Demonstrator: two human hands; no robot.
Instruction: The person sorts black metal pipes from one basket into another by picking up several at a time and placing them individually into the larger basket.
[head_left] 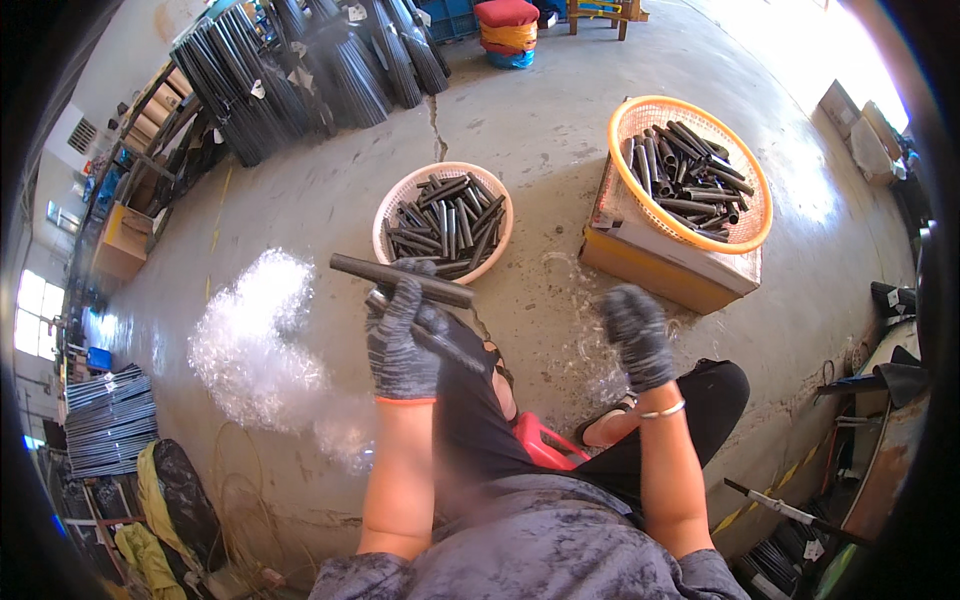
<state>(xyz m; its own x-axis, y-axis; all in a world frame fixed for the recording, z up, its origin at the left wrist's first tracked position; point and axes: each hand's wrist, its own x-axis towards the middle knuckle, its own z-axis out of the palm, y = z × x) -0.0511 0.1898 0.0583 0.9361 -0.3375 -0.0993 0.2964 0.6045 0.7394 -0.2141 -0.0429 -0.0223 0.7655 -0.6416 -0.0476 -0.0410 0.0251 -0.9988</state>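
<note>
My left hand (403,345), in a grey knit glove with an orange cuff, is closed around a dark tube (360,267) that lies crosswise over the fingers. A second dark tube (440,343), partly blurred, slants below it in the same grip. My right hand (638,338), gloved alike and curled into a fist, hangs apart from the tubes, nearest to the cardboard box; what it holds, if anything, is hidden. Beyond my left hand, a pale pink round basket (383,222) on the floor holds many short dark tubes (450,222).
An orange-rimmed basket (766,215) of similar tubes stands on a cardboard box (655,268) at the far right. Shiny clear plastic scraps (255,340) lie on the left floor. Bundled long dark rods (225,85) stand at the far left. A red stool (545,442) is beneath me.
</note>
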